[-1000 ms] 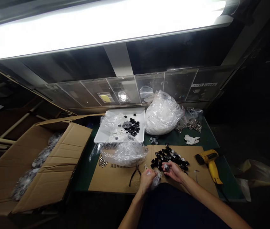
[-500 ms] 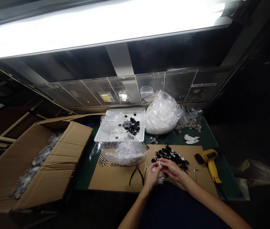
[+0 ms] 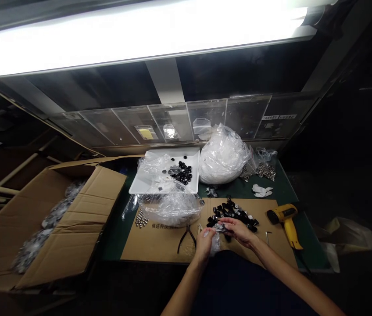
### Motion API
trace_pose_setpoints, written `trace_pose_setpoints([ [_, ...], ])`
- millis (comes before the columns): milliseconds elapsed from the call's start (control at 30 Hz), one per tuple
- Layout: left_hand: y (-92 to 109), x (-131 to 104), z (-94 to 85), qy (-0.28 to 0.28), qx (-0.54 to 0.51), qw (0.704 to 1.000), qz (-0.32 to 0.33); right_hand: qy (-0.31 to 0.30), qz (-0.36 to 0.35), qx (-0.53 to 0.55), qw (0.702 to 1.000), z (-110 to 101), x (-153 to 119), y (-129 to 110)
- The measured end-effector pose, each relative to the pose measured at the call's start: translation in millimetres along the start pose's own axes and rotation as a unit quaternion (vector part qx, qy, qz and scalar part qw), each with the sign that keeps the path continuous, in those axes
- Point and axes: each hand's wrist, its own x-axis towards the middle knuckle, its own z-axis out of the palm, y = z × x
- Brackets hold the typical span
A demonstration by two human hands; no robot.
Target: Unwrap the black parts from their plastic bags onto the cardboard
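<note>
Forearms [image 3: 280,267] angled inward, the left hand [image 3: 204,245] pinched a crumpled clear plastic bag [image 3: 215,244], while the right hand [image 3: 239,231] gripped a small greyish piece [image 3: 219,227] (its details blurred).

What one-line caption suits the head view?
Left hand holding clear plastic, right hand close by, black parts heaped on cardboard.

The bare left forearm [image 3: 184,287] rises from 6 o'clock, slanting toward 1 o'clock, and ends in the left grip [image 3: 206,243], its fingers curled inward. The bare right forearm [image 3: 287,275] runs from 4 o'clock toward 10 o'clock; the right grip [image 3: 240,231] has its fingers bent and pointing toward 9 o'clock. The fingertips of both grips are close together.
</note>
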Motion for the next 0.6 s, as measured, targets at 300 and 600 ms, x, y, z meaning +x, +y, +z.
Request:
trace_pose_setpoints([
  [300,1,-3,1.7,0.0,0.02,1.0,0.017,0.084,-0.026,-0.009,0.996,-3,13,13],
  [600,1,-3,-0.5,0.014,0.076,0.991,0.107,0.119,-0.039,0.012,0.992,-5,12,14],
])
